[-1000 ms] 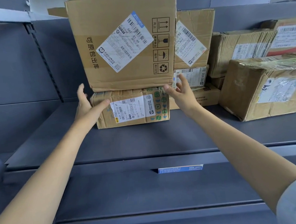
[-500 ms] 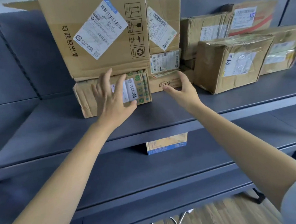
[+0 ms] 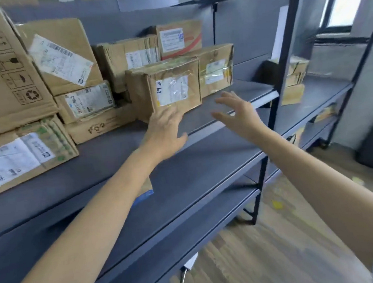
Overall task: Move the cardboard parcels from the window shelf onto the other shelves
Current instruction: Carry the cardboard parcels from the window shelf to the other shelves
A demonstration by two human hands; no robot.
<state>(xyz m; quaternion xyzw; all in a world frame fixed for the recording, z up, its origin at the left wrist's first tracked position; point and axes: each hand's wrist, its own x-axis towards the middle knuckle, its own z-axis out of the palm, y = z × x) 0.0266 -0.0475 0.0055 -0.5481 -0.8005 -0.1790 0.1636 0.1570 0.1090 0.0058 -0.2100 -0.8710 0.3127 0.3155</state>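
**Cardboard parcels on grey shelf, both hands empty**

Cardboard stock sits packed on the grey shelf. We log both hands over its bare right part. The left hand is spread wide, holding nothing, fingertips touching or just short of the lower front of a taped parcel; motion blur keeps us from telling contact. The right hand is also spread wide and empty, hovering just right of that parcel, apart from it.

Where the parcels are: a large printed box rests on a flat green-printed parcel at far left; more boxes stand behind and beside the taped one. Further right, beyond the black upright and near the window, another shelf carries a few small parcels. We judge those are the ones to fetch next.

Risks, as we judge them:
- Left hand could nudge the taped parcel back into its neighbours, since it is so close.
- Stacked boxes at left could tip if the flat parcel beneath shifts.
- Tape looks slick; a one-handed grab may slip.
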